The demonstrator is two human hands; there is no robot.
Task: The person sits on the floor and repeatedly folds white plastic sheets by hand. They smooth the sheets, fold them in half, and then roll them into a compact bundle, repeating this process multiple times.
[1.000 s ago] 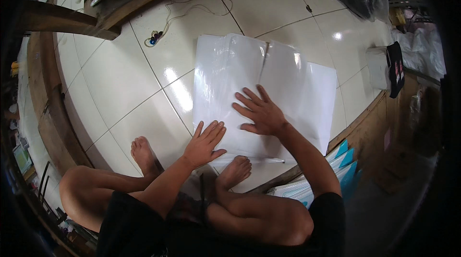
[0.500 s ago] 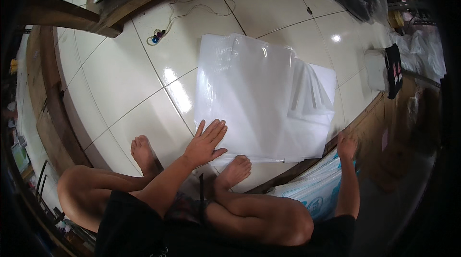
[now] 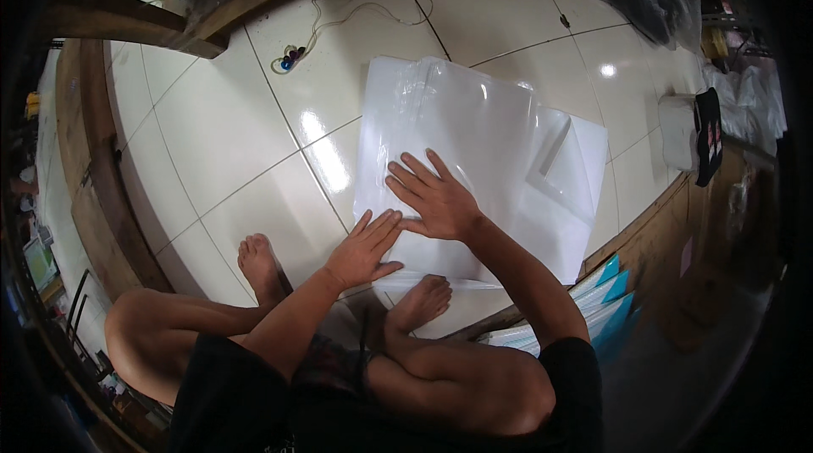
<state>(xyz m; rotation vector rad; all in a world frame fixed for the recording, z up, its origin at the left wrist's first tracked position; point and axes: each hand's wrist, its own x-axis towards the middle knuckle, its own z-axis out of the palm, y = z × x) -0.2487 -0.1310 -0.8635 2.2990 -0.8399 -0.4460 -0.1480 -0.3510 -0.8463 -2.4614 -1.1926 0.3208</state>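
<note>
Hard to tell how many layers are in the stack of clear plastic sheets (image 3: pixel 483 157) on the tiled floor (image 3: pixel 212 131) since the glare washes out the edges, and the blue-edged packs (image 3: pixel 593 305) by the right knee are half hidden behind the arm. Half a second back the right hand (image 3: pixel 436 199) was off at those packs; now it's back on the plastic, flat with fingers spread. The left hand (image 3: pixel 364 248) lies open too, palm down at the near edge, gripping nothing.
</note>
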